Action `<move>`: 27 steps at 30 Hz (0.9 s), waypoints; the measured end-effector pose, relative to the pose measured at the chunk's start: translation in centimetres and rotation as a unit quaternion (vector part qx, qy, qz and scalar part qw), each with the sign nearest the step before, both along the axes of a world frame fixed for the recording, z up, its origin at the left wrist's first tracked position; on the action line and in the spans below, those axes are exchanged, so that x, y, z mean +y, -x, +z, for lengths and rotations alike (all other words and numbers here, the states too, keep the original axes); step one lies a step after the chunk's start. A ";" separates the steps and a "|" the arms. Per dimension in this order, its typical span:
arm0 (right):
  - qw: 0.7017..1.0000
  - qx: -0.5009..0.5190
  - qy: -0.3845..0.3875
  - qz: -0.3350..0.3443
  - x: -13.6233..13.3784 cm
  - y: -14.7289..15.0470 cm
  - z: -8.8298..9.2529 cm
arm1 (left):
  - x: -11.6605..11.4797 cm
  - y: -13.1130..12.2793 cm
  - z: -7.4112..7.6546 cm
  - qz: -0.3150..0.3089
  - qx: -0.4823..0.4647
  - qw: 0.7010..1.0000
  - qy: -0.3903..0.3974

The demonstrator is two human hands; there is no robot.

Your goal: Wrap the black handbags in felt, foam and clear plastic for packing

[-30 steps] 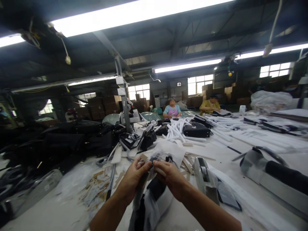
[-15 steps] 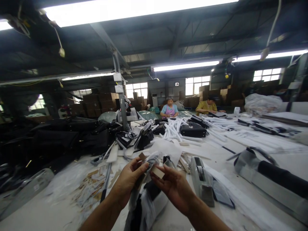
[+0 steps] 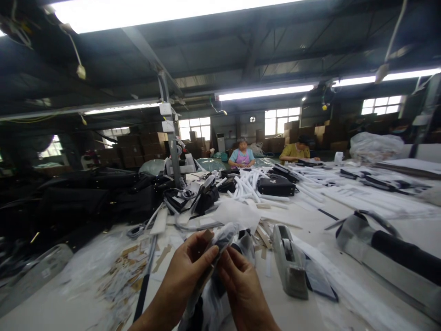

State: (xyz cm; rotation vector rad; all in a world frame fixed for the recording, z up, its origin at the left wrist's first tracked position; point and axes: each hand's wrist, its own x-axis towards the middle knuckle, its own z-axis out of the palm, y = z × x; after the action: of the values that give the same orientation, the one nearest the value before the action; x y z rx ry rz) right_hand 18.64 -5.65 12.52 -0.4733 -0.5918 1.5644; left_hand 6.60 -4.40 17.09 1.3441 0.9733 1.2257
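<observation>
White tabletop [image 3: 299, 317] under tube lights [image 3: 165, 14]

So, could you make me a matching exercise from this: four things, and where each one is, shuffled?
1. Grey tape dispenser
2. Crumpled clear plastic wrapping
3. Long white tubes
4. Small flat brown scraps

A. In the fingers of the left hand
B. Left of that hand
C. Heaped beyond both hands
D. Right of the right hand

Pairs: 1-D, 2-A, 3-C, 4-B.
</observation>
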 end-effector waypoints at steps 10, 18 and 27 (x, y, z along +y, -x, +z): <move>0.984 -0.162 -0.062 -0.032 0.2 -1.2 0.0 | -0.3 -0.8 -1.1 0.116 0.042 0.990 -0.064; 0.967 -0.235 -0.062 -0.081 0.3 -1.3 -0.9 | -2.0 -0.8 -0.3 0.115 0.062 0.989 -0.068; 0.970 -0.223 -0.067 -0.071 0.1 -1.1 -1.7 | -1.1 0.6 -0.6 0.112 0.220 0.962 -0.113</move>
State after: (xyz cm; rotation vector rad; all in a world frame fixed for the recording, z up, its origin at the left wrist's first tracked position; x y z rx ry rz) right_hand 19.71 -5.60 10.85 -0.7567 -0.9788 1.2744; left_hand 5.99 -5.49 16.48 1.7722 1.3581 1.2598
